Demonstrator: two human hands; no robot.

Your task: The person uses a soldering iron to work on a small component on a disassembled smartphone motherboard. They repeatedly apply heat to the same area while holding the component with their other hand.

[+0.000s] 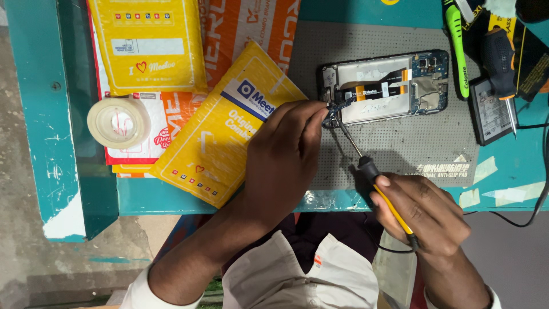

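An opened smartphone [384, 86] lies back-up on a grey anti-slip mat [400, 151], its circuit boards and flex cable exposed. My left hand [283, 154] pinches a small dark part at the phone's lower-left corner. My right hand [426, 214] grips a soldering iron [372, 177] with a black collar and yellow handle. Its thin metal tip reaches up to that same corner, right beside my left fingertips.
Yellow padded envelopes [214, 137] and orange mailers lie left of the mat, with a roll of clear tape [119, 121]. A green tool [456, 46], a screwdriver [502, 63] and a loose battery [492, 111] sit at the right. The teal table's edge [229, 200] is near me.
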